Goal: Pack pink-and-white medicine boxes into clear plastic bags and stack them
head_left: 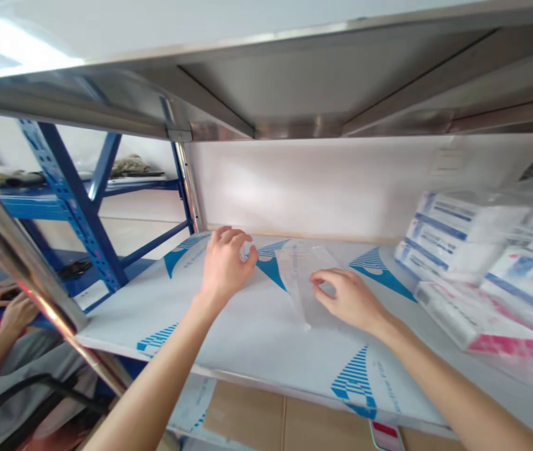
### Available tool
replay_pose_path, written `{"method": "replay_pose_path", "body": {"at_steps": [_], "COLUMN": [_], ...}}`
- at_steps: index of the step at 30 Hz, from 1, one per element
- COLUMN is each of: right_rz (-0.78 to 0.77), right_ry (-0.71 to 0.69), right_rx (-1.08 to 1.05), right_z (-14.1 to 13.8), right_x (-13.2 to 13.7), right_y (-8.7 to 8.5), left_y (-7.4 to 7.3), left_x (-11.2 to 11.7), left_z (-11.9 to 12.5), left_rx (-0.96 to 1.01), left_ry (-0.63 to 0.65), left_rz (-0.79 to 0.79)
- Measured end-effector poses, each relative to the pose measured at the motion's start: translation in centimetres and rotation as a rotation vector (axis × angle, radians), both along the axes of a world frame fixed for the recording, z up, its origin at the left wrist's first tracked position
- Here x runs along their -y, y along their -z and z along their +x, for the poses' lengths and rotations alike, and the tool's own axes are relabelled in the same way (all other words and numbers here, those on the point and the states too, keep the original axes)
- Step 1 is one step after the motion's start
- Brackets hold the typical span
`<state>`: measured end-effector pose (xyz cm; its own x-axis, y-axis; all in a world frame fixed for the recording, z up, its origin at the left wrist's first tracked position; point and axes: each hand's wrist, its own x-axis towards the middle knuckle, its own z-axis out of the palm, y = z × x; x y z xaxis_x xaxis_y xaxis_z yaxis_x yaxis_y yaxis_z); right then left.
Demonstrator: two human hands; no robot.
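Our L hand (226, 266) is half open, fingers loosely curled, nothing gripped. Its fingertips sit just left of the clear, flat plastic sleeve (300, 282), which lies on the white shelf board w/ blue printed logos (257, 332), btwn both hands, its long edge running roughly toward the back of the shelf. Our R hand (351, 300) is more open, its fingers (327, 279) lying on the sleeve's right side; can't tell if they're pinching the plastic or only resting on it.

Right of the R hand, near but not touching it: a stack of white boxes w/ blue stripes in clear wrap (449, 238) and a white pack w/ a pink band (482, 326), both blurred, print unreadable. Overhead is the underside of a stainless steel shelf (322, 81), and behind the board a plain white back panel (322, 188). Past the steel upright stands a blue perforated metal rack (69, 194). Lower left, another person's hands (17, 316) are apart from ours. Below the board is a brown cardboard box (247, 416).
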<state>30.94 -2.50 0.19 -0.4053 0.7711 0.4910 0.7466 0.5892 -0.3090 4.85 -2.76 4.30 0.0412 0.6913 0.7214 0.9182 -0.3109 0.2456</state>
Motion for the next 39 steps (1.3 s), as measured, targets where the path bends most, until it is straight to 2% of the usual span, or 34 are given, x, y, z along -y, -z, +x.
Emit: {"method": "replay_pose_path", "body": {"at_steps": [3, 6, 8, 13, 19, 25, 28, 30, 32, 33, 35, 37, 39], "right_rz": [-0.077, -0.112, -0.091, -0.13, -0.126, -0.133, -0.128, -0.111, -0.098, -0.095, -0.091, -0.091, -0.096], "right_ry": [-0.093, -0.145, -0.103, -0.001, -0.011, -0.043, -0.048, -0.037, -0.022, -0.015, -0.015, -0.041, -0.083], "right_rx": [0.055, 0.078, 0.061, 0.074, 0.168, 0.18, 0.172, 0.158, 0.141, 0.132, 0.122, 0.124, 0.135], "right_z": [-1.9, -1.7, -0.9, 2.4, 6.2, 7.4, 7.3, 7.3, 7.2, 7.3, 7.4, 7.5, 7.6], "right_x": [-2.9, -4.7, -5.2, -5.4, -5.0, -5.0, -5.1, -5.0, -4.8, -4.7, -4.7, -4.7, -4.9], "right_y": [-0.4, -0.3, 0.2, 1.4, 1.4, 2.2, 2.7, 2.9, 3.0, 2.9, 2.8, 2.8, 2.8], "left_y": [0.4, 1.2, 1.6, 1.7, 1.0, 0.4, 0.7, 0.9, 1.1, 1.3, 1.9, 2.7, 3.5], "left_x": [-0.5, -0.4, -0.3, -0.2, -0.4, -0.4, -0.3, -0.4, -0.8, -1.2, -2.2, -3.6, -5.0], "left_z": [-3.5, -5.1, -5.2, -4.3, -2.8, -1.0, 0.1, 1.3, 3.0, 3.9, 5.9, 7.7, 8.9], "left_rx": [-0.029, -0.022, -0.022, -0.062, -0.145, -0.159, -0.197, -0.221, -0.238, -0.249, -0.294, -0.353, -0.39], "left_ry": [-0.225, -0.246, -0.23, -0.212, -0.321, -0.272, -0.254, -0.199, -0.022, 0.098, 0.32, 0.465, 0.556], "left_rz": [-0.189, -0.389, -0.408, -0.384, -0.433, -0.454, -0.317, -0.115, -0.01, -0.04, -0.227, -0.431, -0.49]}}
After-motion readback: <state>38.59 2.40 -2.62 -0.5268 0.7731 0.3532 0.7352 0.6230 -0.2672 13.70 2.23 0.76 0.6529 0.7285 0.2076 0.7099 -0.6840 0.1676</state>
